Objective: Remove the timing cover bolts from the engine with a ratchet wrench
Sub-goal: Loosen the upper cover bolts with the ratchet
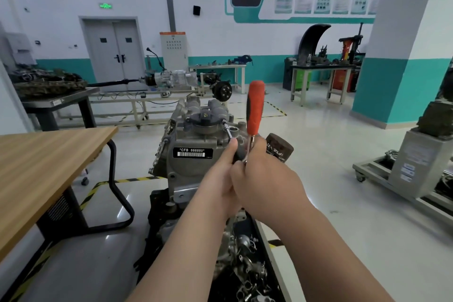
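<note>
Early stage, I'd say. Ratchet wrench (255,108) extension sits on a top-right bolt (223,120) of the engine (196,105) timing cover (186,171). Left hand (218,179) grips the head end, right hand (264,179) wraps the shank. Edge bolts (166,140) look still in.

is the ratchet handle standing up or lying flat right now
Upright, nearly vertical: the ratchet wrench handle rises above the left hand and right hand gripping its base.
</note>
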Tool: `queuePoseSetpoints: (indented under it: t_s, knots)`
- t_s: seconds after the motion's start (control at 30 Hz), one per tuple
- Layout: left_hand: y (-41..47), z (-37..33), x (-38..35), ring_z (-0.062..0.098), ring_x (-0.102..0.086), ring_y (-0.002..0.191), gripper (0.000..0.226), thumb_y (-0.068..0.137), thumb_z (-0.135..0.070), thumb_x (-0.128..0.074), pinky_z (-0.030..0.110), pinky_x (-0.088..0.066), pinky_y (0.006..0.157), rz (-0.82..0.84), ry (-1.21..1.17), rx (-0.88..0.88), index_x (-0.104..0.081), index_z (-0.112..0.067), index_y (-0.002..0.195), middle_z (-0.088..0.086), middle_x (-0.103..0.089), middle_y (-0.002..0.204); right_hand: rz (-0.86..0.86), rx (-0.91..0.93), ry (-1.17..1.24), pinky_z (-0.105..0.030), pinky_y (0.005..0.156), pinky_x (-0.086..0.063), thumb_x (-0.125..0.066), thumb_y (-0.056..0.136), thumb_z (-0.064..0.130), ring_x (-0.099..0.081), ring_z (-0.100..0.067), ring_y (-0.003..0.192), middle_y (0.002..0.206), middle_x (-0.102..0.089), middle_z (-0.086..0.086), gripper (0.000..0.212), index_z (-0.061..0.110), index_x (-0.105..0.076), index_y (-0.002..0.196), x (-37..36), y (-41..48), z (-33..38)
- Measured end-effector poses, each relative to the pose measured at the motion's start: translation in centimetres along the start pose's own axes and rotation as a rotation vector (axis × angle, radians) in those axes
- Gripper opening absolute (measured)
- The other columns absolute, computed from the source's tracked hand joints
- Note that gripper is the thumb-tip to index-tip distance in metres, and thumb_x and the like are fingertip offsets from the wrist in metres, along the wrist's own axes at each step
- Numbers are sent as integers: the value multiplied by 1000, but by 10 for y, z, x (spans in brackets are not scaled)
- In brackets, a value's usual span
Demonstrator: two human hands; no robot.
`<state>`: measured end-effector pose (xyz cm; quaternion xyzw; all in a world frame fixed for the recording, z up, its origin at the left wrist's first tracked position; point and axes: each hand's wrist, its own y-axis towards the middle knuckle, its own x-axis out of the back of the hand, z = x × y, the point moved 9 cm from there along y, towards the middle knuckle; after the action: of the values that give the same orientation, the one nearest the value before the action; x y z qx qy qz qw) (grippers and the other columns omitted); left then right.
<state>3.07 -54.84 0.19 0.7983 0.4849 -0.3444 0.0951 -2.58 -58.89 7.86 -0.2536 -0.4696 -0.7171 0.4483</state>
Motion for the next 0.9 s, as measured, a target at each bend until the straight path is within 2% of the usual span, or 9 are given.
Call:
queuePoseSetpoints:
  t_s: [0.07,0.2,0.27,0.33,0.4,0.5,0.63,0.73,0.9]
  knots:
    - [-2,0,2,16,-72,69,54,100,-48,-40,23,-55,57,6,44,-36,-79,-14,84,6,-74,75,5,-70,248,-33,60,-42,-40,96,28,-55,-26,74,87,-58,-4,22,15,-33,112,-3,-1,-8]
    - [-4,-2,5,17,-69,96,55,102,-41,-30,30,-49,84,4,97,-88,-79,-15,95,6,-73,108,-50,-270,717,-25,63,-43,-47,96,25,-56,-17,81,97,-59,-1,23,16,-48,117,-22,-5,-30]
    - [-3,-3,8,16,-71,86,53,101,-42,-31,25,-53,70,-5,86,-85,-76,-14,96,3,-75,101,-40,-465,1030,-33,67,-48,-49,92,25,-59,-17,71,88,-64,-1,21,19,-53,112,-44,-10,-41]
    - [-1,-3,9,16,-67,67,57,101,-44,-31,19,-43,45,17,87,-82,-79,-16,90,-1,-74,83,-22,-565,1246,-38,60,-45,-48,92,24,-51,-18,52,74,-60,-6,21,12,-57,107,-58,-15,-40]
    - [-1,0,11,12,-51,43,55,99,-46,-33,15,-28,34,19,120,-51,-80,-19,89,-3,-57,57,-13,-609,1503,-32,47,-39,-44,97,23,-38,-15,37,62,-52,-8,23,7,-61,94,-63,-20,-34]
    - [2,3,11,11,-45,28,49,99,-41,-41,13,-27,25,27,92,-10,-81,-17,84,-4,-47,50,39,-727,2026,-21,34,-31,-43,99,25,-28,-10,34,56,-46,-3,23,18,-65,94,-65,-26,-20]
    - [0,3,7,16,-61,44,46,95,-43,-49,20,-52,46,23,66,7,-80,-16,74,-2,-57,52,106,-771,2318,-15,33,-31,-40,100,27,-30,-8,31,60,-46,-1,19,24,-59,101,-66,-30,-6]
    - [-2,3,9,15,-67,59,45,91,-42,-53,24,-56,66,17,33,24,-78,-13,66,0,-65,62,160,-824,2510,-16,35,-34,-41,99,26,-32,-9,31,61,-48,-1,17,24,-57,104,-67,-36,5]
    - [-1,5,4,16,-71,70,34,74,-39,-58,25,-58,64,86,-66,61,-75,-11,66,-2,-72,80,317,-851,2777,-17,36,-38,-37,100,29,-35,-12,32,62,-49,-2,53,1,-70,70,-68,-40,23]
